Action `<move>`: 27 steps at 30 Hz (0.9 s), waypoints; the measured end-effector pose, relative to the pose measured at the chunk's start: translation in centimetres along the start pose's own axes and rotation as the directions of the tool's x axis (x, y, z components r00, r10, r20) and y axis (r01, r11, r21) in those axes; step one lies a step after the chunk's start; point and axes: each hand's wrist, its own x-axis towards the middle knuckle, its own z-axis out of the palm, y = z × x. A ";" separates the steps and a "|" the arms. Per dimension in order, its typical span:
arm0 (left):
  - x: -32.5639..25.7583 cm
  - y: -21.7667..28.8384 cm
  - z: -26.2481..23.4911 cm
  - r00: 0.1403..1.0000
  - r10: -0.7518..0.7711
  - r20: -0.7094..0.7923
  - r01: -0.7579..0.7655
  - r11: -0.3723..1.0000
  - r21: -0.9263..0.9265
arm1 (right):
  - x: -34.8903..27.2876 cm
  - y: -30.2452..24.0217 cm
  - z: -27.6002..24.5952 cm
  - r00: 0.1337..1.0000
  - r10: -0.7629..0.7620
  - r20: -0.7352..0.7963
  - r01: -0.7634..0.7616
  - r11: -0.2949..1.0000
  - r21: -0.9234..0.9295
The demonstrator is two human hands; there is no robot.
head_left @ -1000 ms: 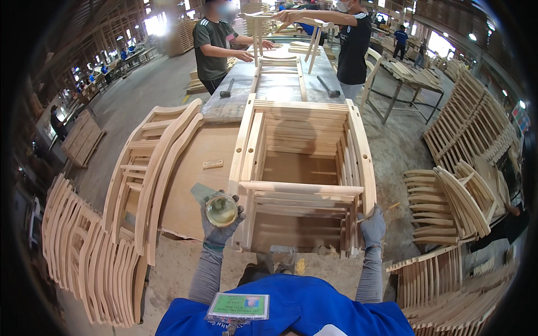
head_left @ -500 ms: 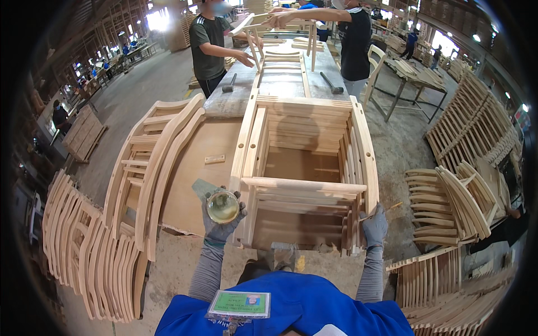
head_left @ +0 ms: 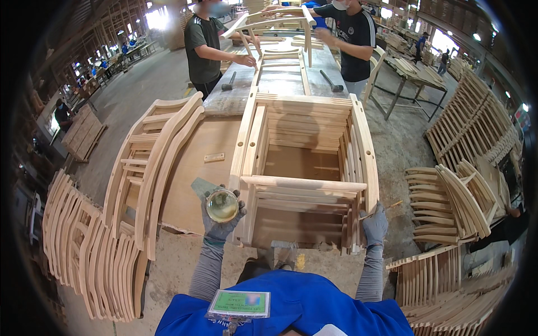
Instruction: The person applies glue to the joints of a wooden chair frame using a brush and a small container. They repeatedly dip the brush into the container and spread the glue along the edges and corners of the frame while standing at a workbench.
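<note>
Left hand (head_left: 220,215), grey-gloved: fingers wrapped under small round open tin of yellowish glue (head_left: 222,205), held at front left corner of stacked pale wooden chair frames (head_left: 305,168). Right hand (head_left: 375,224), grey-gloved: fingers narrow, pinching thin stick (head_left: 392,205) at stack's front right corner. Versus half a second back: tin raised slightly, both hands otherwise unmoved. Left of stack, plywood-topped worktop (head_left: 190,168); beyond stack, two hammers (head_left: 332,82) near two standing workers.
</note>
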 end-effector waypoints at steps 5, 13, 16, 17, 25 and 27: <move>0.0 -0.2 0.1 1.000 0.002 0.012 -0.002 1.000 0.004 | 0.1 0.2 0.2 1.000 -0.001 -0.020 0.001 1.000 -0.010; 0.0 -0.2 0.1 1.000 0.008 0.016 -0.008 1.000 0.010 | 0.2 0.3 0.2 1.000 0.001 -0.023 0.000 0.999 0.038; -0.1 0.0 -0.1 1.000 0.009 0.028 -0.010 1.000 0.023 | 0.1 0.2 0.2 1.000 0.000 -0.012 0.000 1.000 0.030; 0.0 0.0 -0.1 0.999 0.007 0.033 -0.008 1.000 0.025 | 0.2 0.2 0.2 1.000 -0.003 -0.006 0.004 1.000 0.021; -0.1 -0.1 -0.1 1.000 0.006 0.024 -0.006 1.000 0.009 | 0.0 0.1 0.2 0.999 -0.032 -0.010 0.032 0.999 0.006; 0.0 -0.1 0.1 1.000 0.000 0.025 0.000 1.000 0.010 | 0.0 0.2 0.2 0.999 -0.035 -0.021 0.036 0.999 0.001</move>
